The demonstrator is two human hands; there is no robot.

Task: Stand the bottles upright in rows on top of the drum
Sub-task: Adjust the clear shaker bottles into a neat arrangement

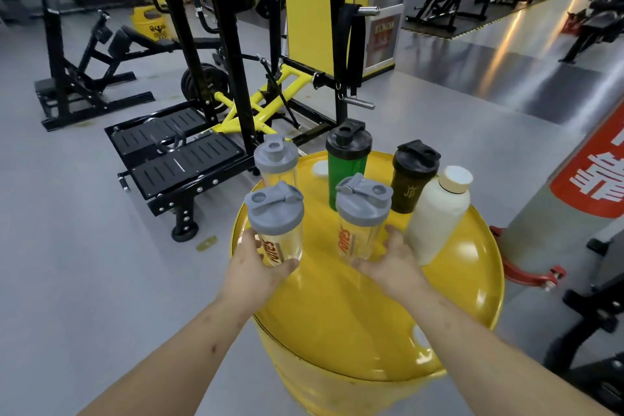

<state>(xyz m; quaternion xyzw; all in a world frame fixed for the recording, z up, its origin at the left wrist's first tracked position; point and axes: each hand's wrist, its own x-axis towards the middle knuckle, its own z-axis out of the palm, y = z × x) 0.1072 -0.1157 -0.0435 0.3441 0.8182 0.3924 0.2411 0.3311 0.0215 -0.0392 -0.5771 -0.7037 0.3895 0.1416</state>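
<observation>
Six bottles upright, long axes vertical, on round yellow steel drum [371, 314]. Far edge: clear grey-lidded shaker [276, 159], green black-lidded shaker [347, 162], dark shaker [414, 176] lettered "JD". Right edge: white cream-capped bottle [439, 213]. Left hand [258, 267] gripping clear red-lettered shaker [277, 226] at left edge; right hand [391, 263] open, touching its twin [361, 219].
</observation>
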